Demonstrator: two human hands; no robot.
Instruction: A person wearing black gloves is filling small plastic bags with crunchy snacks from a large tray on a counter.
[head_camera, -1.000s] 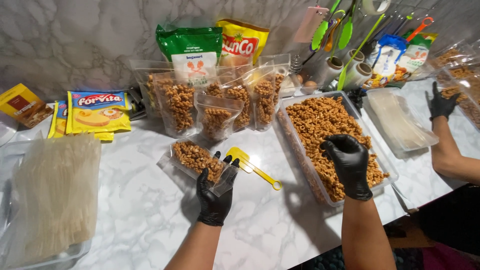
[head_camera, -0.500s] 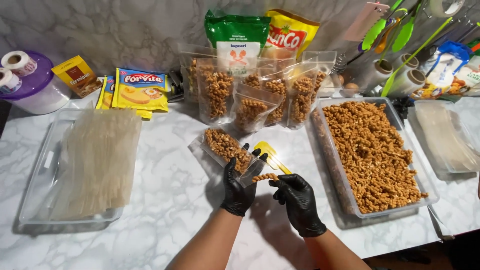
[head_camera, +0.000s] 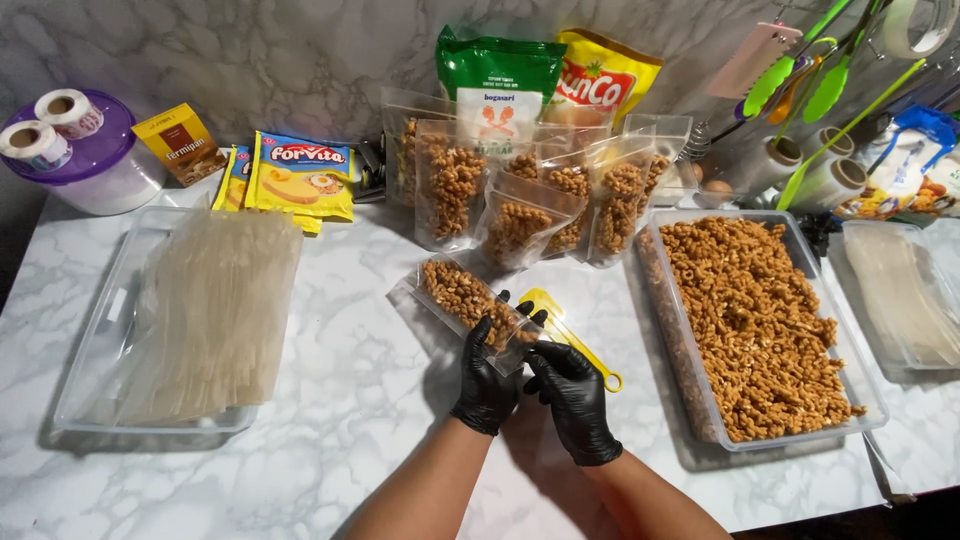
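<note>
Both my hands wear black gloves. My left hand (head_camera: 487, 378) holds the near end of a clear plastic pouch (head_camera: 462, 297) filled with brown curled snacks, lying flat on the marble counter. My right hand (head_camera: 575, 398) meets it at the pouch's open end, fingers pinching the edge. A yellow plastic scoop (head_camera: 560, 327) lies on the counter just right of the pouch, partly under my right fingers.
Several filled pouches (head_camera: 520, 195) stand behind. A clear tub of snacks (head_camera: 672, 330) sits at right, a tray of empty bags (head_camera: 105, 340) at left, another tray (head_camera: 880, 330) far right. Packets, a purple-lidded tub (head_camera: 100, 165) with tape rolls and utensils line the wall.
My right hand left the snack tub and came over to the pouch's open end beside my left hand. The view shifted left. The other person's gloved hand at right is gone from view.
</note>
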